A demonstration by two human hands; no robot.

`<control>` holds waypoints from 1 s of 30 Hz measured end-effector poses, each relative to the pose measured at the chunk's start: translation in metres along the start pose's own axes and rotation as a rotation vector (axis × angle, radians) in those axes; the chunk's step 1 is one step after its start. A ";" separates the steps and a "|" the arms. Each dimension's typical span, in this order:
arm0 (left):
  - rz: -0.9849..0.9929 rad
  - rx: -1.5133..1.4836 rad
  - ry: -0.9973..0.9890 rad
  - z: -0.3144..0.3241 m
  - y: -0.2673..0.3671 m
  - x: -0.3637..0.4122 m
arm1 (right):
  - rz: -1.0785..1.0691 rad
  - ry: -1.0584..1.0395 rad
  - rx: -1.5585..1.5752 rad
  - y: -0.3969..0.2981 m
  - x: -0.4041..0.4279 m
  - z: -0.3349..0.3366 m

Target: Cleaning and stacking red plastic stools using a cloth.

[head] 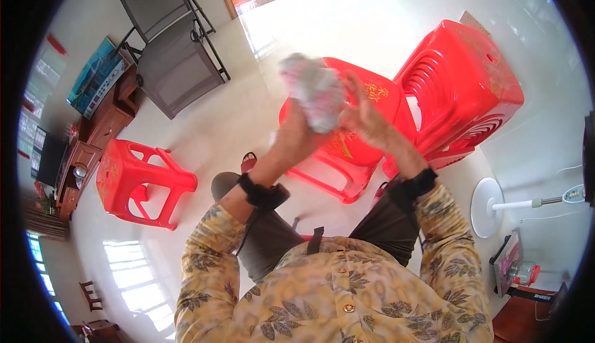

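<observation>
A blurred grey-white bundle with pink patches, apparently cloth [316, 87], is up in front of me. My left hand [297, 131] is closed around its lower left side. Just right of the bundle is my right hand [362, 112], its fingers spread; blur hides whether a fingertip touches it. Beneath both hands stands a red plastic stool [360, 150] with gold decoration and writing on its seat. The bundle and my hands cover part of that seat.
Stacked red plastic stools [465, 82] stand close on the right, and another red stool [144, 180] is at left. A grey folding chair [181, 64] stands beyond it. On the right are a white round-based stand [485, 208] and a red-lidded jar [525, 273].
</observation>
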State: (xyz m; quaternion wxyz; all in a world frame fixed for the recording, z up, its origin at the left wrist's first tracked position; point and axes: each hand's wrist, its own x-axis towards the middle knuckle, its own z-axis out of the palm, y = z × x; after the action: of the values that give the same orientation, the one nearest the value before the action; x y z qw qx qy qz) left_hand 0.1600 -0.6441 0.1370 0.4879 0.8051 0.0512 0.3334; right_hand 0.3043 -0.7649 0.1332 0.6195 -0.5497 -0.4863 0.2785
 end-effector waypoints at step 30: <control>-0.599 0.572 -0.139 -0.077 -0.096 -0.019 | 0.135 0.345 -0.576 0.040 -0.114 -0.015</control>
State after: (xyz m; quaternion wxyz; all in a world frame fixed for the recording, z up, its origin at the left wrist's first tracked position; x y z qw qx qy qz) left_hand 0.1237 -0.5437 0.0725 0.3221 0.8783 0.3404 0.0941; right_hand 0.2829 -0.8612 0.0622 0.4922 -0.7721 -0.3953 0.0731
